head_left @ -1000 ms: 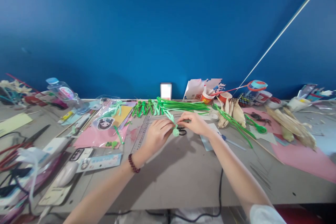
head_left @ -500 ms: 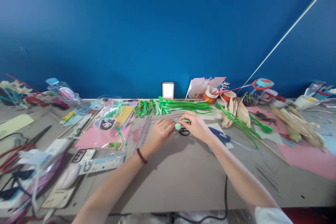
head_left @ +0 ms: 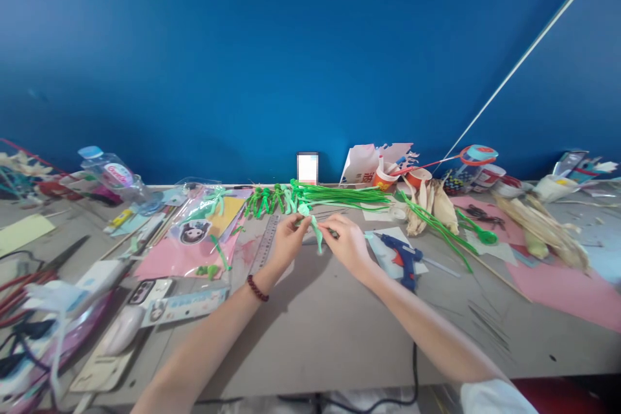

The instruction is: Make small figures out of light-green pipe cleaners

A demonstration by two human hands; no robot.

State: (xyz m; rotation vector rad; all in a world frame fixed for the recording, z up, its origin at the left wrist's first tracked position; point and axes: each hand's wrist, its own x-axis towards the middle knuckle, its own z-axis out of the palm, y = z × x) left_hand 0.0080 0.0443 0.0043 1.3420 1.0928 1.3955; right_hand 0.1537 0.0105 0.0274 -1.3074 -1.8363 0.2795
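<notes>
1. Blue wall (head_left: 272, 65): upright along the far edge of the grey table (head_left: 310, 336).
2. Pink sheet (head_left: 563, 291): flat on the table's right side, near the dried husks (head_left: 543, 226).
3. Bundle of green stems (head_left: 344, 195): lying lengthwise at the back, beyond both hands, with shorter twisted green pieces (head_left: 266, 200) at its left end.
4. Clear bag (head_left: 198, 207): at left, over pink and yellow paper.
5. Right hand (head_left: 348, 242): closed, fingers drawn together at the light green piece. A small dark item (head_left: 334, 233) shows at these fingers; its identity, and which of the two the hand grips, cannot be told.
6. Left hand (head_left: 288, 240): closed, thumb and fingers pinching the light green piece near its rounded upper end. Dark red bracelet (head_left: 257, 288) on the wrist.
7. Blue glue gun (head_left: 406, 259): resting just right of the right hand, partly over pale paper.
8. Clear ruler (head_left: 265, 244): flat, just left of the left hand.
9. Light green piece (head_left: 315, 233): between the hands, in front of the bundle, its tail hanging downward.
</notes>
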